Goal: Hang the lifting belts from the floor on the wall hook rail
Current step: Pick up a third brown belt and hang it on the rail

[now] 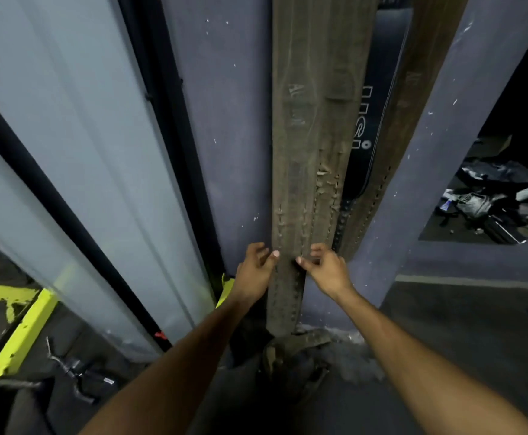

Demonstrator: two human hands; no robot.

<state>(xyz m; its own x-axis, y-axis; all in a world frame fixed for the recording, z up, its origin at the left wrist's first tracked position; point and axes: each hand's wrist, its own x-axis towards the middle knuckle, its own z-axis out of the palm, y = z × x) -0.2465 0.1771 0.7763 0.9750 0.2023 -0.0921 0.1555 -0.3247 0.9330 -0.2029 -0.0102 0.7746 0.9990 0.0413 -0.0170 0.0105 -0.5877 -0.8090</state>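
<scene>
- Brown, worn leather lifting belt (309,158), long and flat with rows of punched holes, hanging straight down against the grey-blue painted wall (225,120); top end and wall hook rail out of view above the frame.
- Beside it on the right, a black lifting belt with white lettering (363,127) and a second brown leather belt (413,89), both hanging too, partly covered by the first one.
- On the dark floor (444,340), just under the tail of the hanging belt, one more crumpled dark belt (294,356), not yet picked up.
- Step in hand, as a judgement: settling or straightening the lower end of the hung belt, so most of the hanging seems done, with at least one belt left.
- Left hand (255,266) at the left edge of the belt tail, thumb tip pressed on the leather, other fingers (258,248) loosely spread and curled, not closed around anything.
- Right hand (327,266) at the right edge, thumb and forefinger close together and touching the belt edge; a real pinch or only a touch, cannot tell.
- Next move probably calls for letting go of the tail, bending down to the belt on the floor, and finding a free hook above.
- Yellow painted metal frame (21,334) low on the left, well apart from the belts.
</scene>
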